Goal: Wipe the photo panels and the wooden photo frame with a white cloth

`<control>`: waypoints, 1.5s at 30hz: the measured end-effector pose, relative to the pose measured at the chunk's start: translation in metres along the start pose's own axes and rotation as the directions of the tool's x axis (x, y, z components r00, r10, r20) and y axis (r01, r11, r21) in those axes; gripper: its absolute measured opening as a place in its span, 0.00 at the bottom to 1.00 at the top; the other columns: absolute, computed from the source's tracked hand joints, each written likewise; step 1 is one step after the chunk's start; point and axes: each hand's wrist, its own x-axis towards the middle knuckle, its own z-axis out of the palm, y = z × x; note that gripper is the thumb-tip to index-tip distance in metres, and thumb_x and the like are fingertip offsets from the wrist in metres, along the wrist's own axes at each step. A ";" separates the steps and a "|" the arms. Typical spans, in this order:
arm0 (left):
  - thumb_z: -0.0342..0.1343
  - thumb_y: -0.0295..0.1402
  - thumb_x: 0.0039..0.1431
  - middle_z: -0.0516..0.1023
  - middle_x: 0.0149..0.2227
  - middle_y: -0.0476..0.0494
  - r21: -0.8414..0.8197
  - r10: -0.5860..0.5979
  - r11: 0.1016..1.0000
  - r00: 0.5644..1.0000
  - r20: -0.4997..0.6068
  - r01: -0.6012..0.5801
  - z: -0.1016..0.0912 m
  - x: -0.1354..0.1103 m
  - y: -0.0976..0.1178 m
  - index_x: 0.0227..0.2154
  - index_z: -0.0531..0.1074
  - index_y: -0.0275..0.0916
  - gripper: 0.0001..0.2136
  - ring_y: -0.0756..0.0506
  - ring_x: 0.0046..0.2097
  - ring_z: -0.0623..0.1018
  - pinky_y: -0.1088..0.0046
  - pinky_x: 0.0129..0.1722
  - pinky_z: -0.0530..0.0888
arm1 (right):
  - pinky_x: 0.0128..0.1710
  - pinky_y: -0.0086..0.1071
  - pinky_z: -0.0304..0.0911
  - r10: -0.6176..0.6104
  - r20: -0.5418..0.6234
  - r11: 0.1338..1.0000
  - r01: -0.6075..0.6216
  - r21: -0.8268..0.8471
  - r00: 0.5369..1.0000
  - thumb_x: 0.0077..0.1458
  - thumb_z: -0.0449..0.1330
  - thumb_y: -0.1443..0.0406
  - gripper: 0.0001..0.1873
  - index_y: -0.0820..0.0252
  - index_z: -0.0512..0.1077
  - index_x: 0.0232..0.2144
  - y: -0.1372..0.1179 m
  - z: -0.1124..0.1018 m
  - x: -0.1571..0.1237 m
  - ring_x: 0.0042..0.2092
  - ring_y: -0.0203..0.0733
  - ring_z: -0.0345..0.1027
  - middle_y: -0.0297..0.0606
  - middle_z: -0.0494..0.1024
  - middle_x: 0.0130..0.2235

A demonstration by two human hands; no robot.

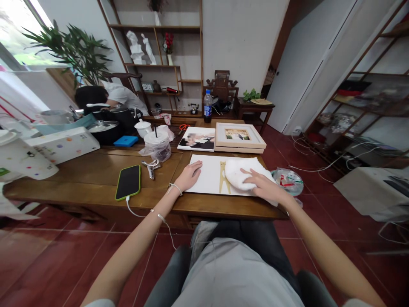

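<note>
A white flat panel (pixel 209 175) with a tan cat-like figure painted on it lies on the wooden table (pixel 96 179) in front of me. My left hand (pixel 189 175) rests flat on the panel's left edge, fingers stretched out. My right hand (pixel 262 184) presses down on a white cloth (pixel 238 175) that lies on the panel's right half, fingers spread over the cloth.
Behind the panel lie a photo canvas (pixel 197 140) and a stack of framed pictures (pixel 239 137). A green-cased phone (pixel 128 182) on a white cable, a metal clip (pixel 152 166) and a plastic cup (pixel 157 143) stand left. Pots, boxes and another person sit at far left. A wastebasket (pixel 287 180) stands right.
</note>
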 end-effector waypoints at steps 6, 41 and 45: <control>0.45 0.34 0.59 0.68 0.54 0.36 0.000 -0.011 1.000 1.000 0.004 0.011 -0.002 0.000 0.002 0.47 0.69 0.34 0.17 0.41 0.57 0.65 0.57 0.59 0.58 | 0.60 0.50 0.40 0.018 -0.053 0.999 -0.015 0.053 0.998 0.40 0.47 0.74 0.28 0.58 0.71 0.44 0.043 -0.003 0.066 0.60 0.51 0.49 0.35 0.69 0.53; 0.45 0.34 0.59 0.68 0.53 0.36 0.022 0.017 1.000 1.000 -0.013 -0.017 -0.001 0.000 -0.001 0.48 0.69 0.33 0.17 0.42 0.57 0.66 0.60 0.58 0.60 | 0.58 0.58 0.32 0.038 -0.138 0.993 -0.022 0.116 0.990 0.44 0.47 0.73 0.27 0.57 0.67 0.48 0.024 0.000 0.095 0.55 0.54 0.58 0.37 0.68 0.53; 0.45 0.34 0.59 0.69 0.53 0.36 0.022 0.014 1.000 1.000 -0.013 -0.014 -0.001 0.000 0.001 0.47 0.69 0.33 0.17 0.42 0.56 0.66 0.60 0.58 0.61 | 0.57 0.60 0.31 -0.016 -0.069 1.000 0.017 0.010 0.998 0.42 0.45 0.75 0.30 0.61 0.66 0.50 0.009 0.007 0.088 0.62 0.53 0.42 0.42 0.63 0.57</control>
